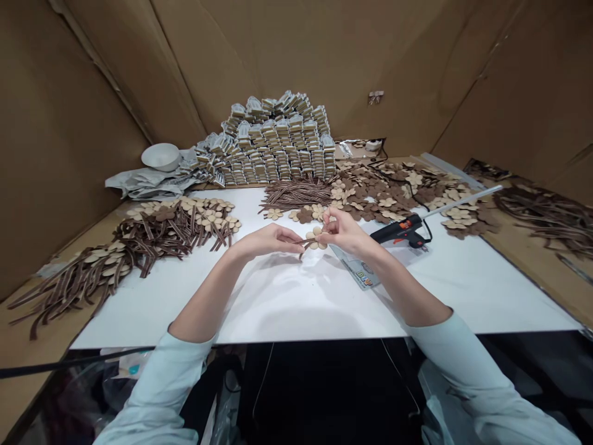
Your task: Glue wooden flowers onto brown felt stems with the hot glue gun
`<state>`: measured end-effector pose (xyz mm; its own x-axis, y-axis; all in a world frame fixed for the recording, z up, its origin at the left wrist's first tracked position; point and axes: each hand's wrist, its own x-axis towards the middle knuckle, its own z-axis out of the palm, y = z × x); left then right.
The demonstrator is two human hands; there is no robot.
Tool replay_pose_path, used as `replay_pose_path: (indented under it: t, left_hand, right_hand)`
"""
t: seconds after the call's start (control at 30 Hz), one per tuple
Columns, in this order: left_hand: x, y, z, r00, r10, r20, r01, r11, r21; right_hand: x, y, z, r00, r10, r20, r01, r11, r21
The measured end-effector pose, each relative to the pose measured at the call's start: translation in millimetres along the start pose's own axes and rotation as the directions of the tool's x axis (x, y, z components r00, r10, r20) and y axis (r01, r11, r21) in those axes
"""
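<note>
Both my hands meet above the middle of the white tabletop. My left hand point(274, 241) pinches a brown striped ribbon strip point(306, 242) that runs across to the right. Between finger and thumb, my right hand point(341, 231) grips a beige flower cutout point(317, 240), with the strip lying against it. Whether strip and flower are joined I cannot tell. Just right of my right hand, a black and orange glue gun point(399, 231) with a long glue stick rests by a card printed "DIY" point(364, 278).
At the left lies a heap of ribbon strips with flowers point(171, 235). Behind my hands are loose strips point(296, 194), beige and brown flowers point(370, 191) and stacked small pieces point(278, 142). A white bowl point(161, 157) sits on plastic bags. More strips point(546, 210) lie far right. Cardboard walls point(287, 49) surround the table.
</note>
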<state>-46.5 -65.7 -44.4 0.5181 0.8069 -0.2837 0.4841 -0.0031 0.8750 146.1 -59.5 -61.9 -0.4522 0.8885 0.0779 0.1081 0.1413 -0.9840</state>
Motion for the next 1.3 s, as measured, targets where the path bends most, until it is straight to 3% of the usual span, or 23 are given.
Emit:
replay_pose_path:
  t: [0.23,0.4,0.73,0.83,0.93,1.03,1.3]
  left_hand:
    - [4,-3,2.0,0.988,0.032,-0.148,-0.032,0.999,0.003]
    - [4,-2,1.7,0.983,0.022,-0.184,-0.017,1.000,0.025]
    - [8,-7,3.3,0.973,0.122,-0.195,-0.113,0.992,0.058]
    - [9,-8,4.1,0.972,0.121,-0.201,-0.128,0.992,-0.023]
    - [11,-10,6.8,0.974,0.115,-0.194,-0.157,0.964,-0.216]
    - [13,-13,10.2,0.981,0.040,-0.191,-0.111,0.920,-0.377]
    - [8,-9,11.7,0.984,-0.102,-0.149,0.029,0.904,-0.426]
  right_hand:
    - [0,2,1,1.000,-0.020,0.022,0.021,0.999,-0.049]
    - [0,0,2,1.000,0.002,0.017,-0.002,1.000,-0.024]
    - [-1,-4,5,0.999,-0.007,0.049,0.005,0.999,0.042]
    - [0,-2,5,1.000,-0.017,0.012,0.017,0.998,0.054]
    - [3,0,5,0.997,-0.064,-0.041,0.065,0.997,0.037]
    - [3,2,5,0.990,-0.119,-0.081,0.118,0.993,-0.019]
    - [1,0,8,0.983,-0.166,-0.079,0.155,0.980,-0.127]
